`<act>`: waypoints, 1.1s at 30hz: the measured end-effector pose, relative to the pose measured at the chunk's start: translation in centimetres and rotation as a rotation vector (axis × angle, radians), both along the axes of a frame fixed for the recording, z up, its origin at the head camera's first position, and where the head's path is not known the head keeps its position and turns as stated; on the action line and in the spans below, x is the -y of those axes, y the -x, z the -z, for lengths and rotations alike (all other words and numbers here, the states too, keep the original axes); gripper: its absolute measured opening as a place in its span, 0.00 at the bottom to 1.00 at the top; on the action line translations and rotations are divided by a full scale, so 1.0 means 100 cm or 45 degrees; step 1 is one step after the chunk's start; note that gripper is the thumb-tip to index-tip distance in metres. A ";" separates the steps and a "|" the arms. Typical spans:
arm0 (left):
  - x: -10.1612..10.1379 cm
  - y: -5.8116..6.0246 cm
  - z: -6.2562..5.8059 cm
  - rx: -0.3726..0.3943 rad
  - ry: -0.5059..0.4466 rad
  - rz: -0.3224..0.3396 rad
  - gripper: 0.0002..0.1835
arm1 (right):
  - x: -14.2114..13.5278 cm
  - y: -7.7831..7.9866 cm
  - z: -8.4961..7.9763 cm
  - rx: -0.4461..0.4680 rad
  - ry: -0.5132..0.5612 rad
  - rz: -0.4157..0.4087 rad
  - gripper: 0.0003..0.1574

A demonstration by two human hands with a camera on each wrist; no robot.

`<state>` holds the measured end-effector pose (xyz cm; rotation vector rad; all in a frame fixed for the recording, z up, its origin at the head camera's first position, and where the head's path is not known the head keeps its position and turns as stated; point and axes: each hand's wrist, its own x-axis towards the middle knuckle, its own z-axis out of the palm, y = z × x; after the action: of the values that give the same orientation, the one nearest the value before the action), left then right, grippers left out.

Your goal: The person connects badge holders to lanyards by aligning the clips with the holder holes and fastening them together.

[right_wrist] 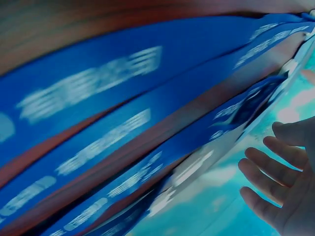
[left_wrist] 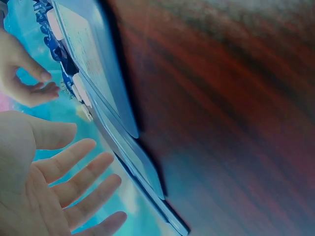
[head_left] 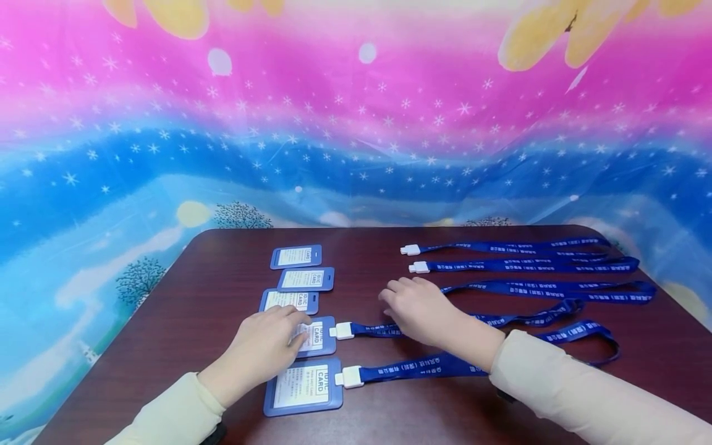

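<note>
In the head view my left hand [head_left: 267, 343] is over a blue badge holder [head_left: 321, 353] with a printed white card; its fingertips overlap that holder and the lower edge of another badge holder [head_left: 308, 301] behind it. The left wrist view shows this hand's fingers spread and relaxed, holding nothing. A white lanyard clip [head_left: 344, 330] joins the overlapped holder to a blue lanyard [head_left: 369, 330]. My right hand [head_left: 419, 309], fingers loosely bent and holding nothing, is above the near end of another blue lanyard [head_left: 517, 287], hiding that end.
Nearest me, a badge holder [head_left: 272, 395] is clipped to its own blue lanyard [head_left: 406, 369]. Two more badge holders [head_left: 296, 256] [head_left: 289, 280] lie farther back. At the back right, two lanyards [head_left: 500, 247] [head_left: 500, 266] with white clips lie side by side on the dark wooden table [head_left: 183, 309].
</note>
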<state>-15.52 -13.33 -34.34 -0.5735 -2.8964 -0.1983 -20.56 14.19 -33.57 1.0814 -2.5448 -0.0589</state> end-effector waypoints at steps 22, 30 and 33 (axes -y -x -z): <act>0.004 0.010 0.007 -0.080 -0.030 0.005 0.10 | -0.074 0.027 0.002 0.170 0.010 0.131 0.17; 0.006 0.015 0.005 -0.060 -0.052 0.003 0.10 | -0.070 0.032 0.004 0.333 0.038 0.111 0.22; 0.006 0.017 0.005 -0.060 -0.059 0.004 0.10 | -0.066 0.034 0.004 0.362 0.041 0.077 0.18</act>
<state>-17.25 -13.94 -34.84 -0.5671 -2.8378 -0.2485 -23.98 20.81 -33.98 1.0667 -2.8193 0.1288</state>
